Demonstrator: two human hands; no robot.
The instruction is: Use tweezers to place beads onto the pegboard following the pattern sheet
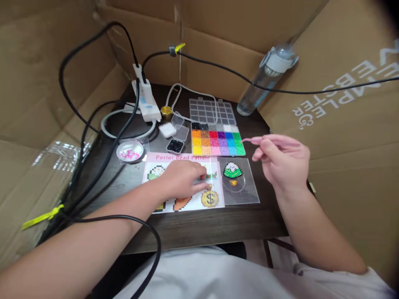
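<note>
My left hand [183, 178] rests palm down on a printed Perler bead pattern sheet [187, 158], fingers curled with the tips pressed to the paper near a coin picture [210, 198]. My right hand [282, 164] hovers above the table's right side, pinching pink tweezers [249, 140] whose tip points left over a bead box [217, 141] of sorted colours. A clear pegboard [246, 195] lies between my hands, carrying a partly built green and white bead figure [232, 170].
A small dish of pink and white beads [130, 151], small open containers with black beads [175, 145], a white device with cables [145, 97] and a water bottle [264, 79] stand at the back. Cardboard walls [46, 83] surround the dark table [199, 228].
</note>
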